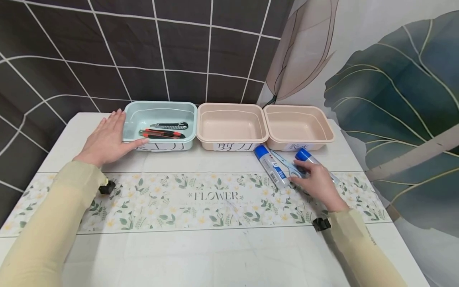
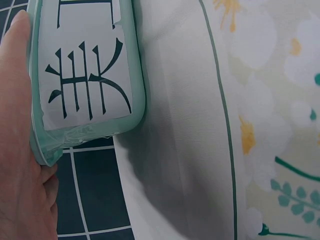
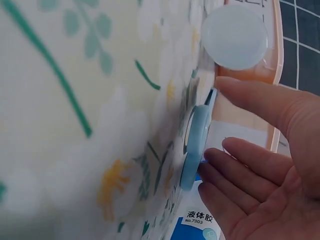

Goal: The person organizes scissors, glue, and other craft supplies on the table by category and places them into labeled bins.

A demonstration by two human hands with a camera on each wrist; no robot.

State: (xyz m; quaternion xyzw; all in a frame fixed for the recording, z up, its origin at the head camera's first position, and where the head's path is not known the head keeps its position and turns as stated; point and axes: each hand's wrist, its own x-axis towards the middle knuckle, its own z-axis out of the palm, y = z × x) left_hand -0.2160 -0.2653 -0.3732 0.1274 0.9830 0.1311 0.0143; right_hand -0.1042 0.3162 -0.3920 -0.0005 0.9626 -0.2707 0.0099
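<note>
My left hand rests against the left end of the light blue bin, fingers fairly straight along its side and thumb over the front rim. Inside that bin lie a grey utility knife and red-and-black utility knives. On the right, my right hand is over a pair of light blue scissors, thumb and fingers apart around the handles. A blue-capped glue bottle lies left of the scissors. Another glue bottle lies to their right, partly hidden behind the hand.
Two pink bins, the middle one and the right one, stand in a row beside the blue bin, each with a paper label in front. A flower-printed cloth covers the table. A dark tiled-pattern backdrop hangs behind.
</note>
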